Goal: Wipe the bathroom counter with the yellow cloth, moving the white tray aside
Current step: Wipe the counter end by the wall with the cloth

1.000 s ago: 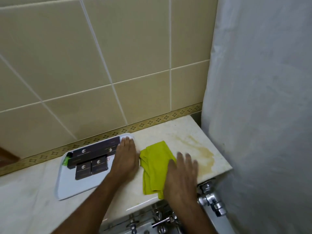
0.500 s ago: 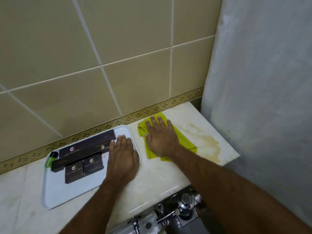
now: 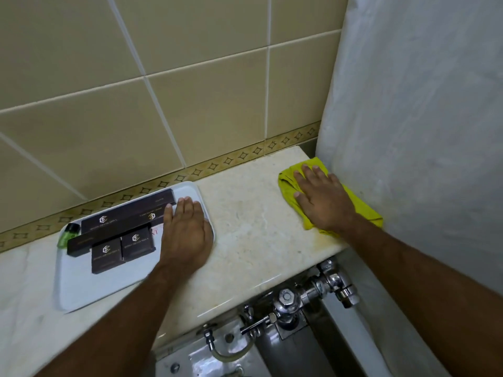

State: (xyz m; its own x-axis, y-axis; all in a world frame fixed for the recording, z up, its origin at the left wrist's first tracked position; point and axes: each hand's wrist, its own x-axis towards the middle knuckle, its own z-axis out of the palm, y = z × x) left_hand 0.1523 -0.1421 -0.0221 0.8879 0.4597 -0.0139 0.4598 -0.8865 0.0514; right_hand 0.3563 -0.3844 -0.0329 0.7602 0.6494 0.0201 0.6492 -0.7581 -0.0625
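Note:
The yellow cloth (image 3: 362, 206) lies at the far right end of the pale marble counter (image 3: 253, 227), against the white side wall. My right hand (image 3: 322, 198) presses flat on the cloth, fingers together. The white tray (image 3: 79, 289) sits on the left part of the counter with several dark brown boxes (image 3: 119, 227) and a small green bottle (image 3: 68, 235) on it. My left hand (image 3: 185, 232) rests flat on the tray's right end, fingers extended.
Beige wall tiles with a patterned border strip (image 3: 217, 165) run behind the counter. A white curtain or wall panel (image 3: 422, 118) bounds the right side. Chrome flush valve and pipes (image 3: 288, 306) sit below the counter's front edge.
My right hand has slid the yellow cloth from beside the tray to the counter's far right end. My left hand stays on the tray, which keeps its place on the counter.

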